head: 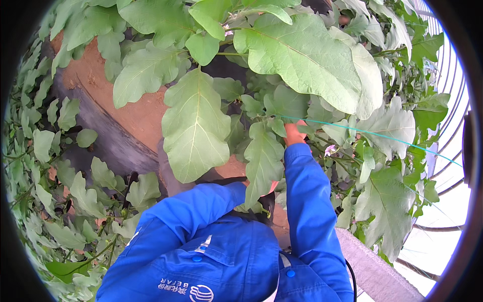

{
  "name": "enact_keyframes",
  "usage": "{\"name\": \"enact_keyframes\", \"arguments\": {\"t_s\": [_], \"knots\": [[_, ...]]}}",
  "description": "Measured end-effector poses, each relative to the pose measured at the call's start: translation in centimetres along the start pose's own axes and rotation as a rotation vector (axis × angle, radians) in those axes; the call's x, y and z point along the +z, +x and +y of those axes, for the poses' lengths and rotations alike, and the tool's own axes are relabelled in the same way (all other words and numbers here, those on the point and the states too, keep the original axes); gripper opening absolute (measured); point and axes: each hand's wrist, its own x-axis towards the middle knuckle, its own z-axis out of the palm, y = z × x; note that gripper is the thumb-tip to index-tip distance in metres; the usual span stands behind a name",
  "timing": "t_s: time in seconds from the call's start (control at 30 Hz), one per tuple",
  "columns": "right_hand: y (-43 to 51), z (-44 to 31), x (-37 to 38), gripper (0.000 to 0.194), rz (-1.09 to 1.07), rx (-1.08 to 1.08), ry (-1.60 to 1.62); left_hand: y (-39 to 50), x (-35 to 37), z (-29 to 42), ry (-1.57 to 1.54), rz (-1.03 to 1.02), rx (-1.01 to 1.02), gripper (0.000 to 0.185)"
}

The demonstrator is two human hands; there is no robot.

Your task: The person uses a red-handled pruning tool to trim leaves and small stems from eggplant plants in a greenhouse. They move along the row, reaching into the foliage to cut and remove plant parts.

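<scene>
My left hand [270, 187] is mostly hidden behind a drooping eggplant leaf [264, 162]; only some skin shows at the leaf's edge. Just below it is a dark, smooth thing [268, 205], perhaps an eggplant fruit, and whether I hold it cannot be made out. Farther up, my right hand [294, 133] reaches in among the leaves and stems of an eggplant plant [286, 102]. Foliage covers its fingertips, so what they touch is hidden. A turquoise string [362, 131] runs from beside this hand to the right.
Large leaves [298, 56] overhang both hands. Light purple flowers [329, 150] grow right of my right sleeve. Bare soil [128, 109] and dark plastic mulch [102, 128] lie to the left, with more plants beyond. A pale ledge [373, 260] and curved greenhouse ribs [453, 124] stand at right.
</scene>
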Motion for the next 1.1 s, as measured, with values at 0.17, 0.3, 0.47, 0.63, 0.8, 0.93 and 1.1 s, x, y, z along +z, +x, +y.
{"name": "enact_keyframes", "arguments": {"t_s": [0.17, 0.3, 0.47, 0.63, 0.8, 0.93, 1.1], "knots": [[0.2, -0.8, 0.6, 0.034, 0.096, 0.186, 0.374, 0.0, -5.3, 0.7, 0.082, -0.104, -0.048, 0.060], [0.4, -0.4, -1.4, 0.031, -0.070, 0.151, 0.073, -0.1, -8.1, 1.4, 0.093, -0.171, -0.096, 0.060], [0.6, 1.4, 0.3, 0.033, 0.201, -0.293, -0.827, -0.8, -10.6, 2.4, 0.103, -0.240, -0.168, 0.059], [2.9, 1.5, 1.2, 0.029, 0.130, -0.332, -0.469, -1.1, -11.9, 1.5, 0.078, -0.248, -0.252, 0.059], [4.4, -0.1, -0.8, 0.029, 0.031, -0.114, -0.254, -3.2, -11.9, 0.2, -0.091, -0.062, -0.246, 0.074], [3.8, -0.7, -1.7, 0.030, 0.017, -0.090, -0.251, -5.1, -11.5, -1.3, -0.221, -0.015, -0.325, 0.073], [3.9, -1.3, -2.1, 0.031, 0.012, -0.065, -0.255, -6.9, -8.7, -5.8, -0.264, -0.009, -0.322, 0.073]]}}
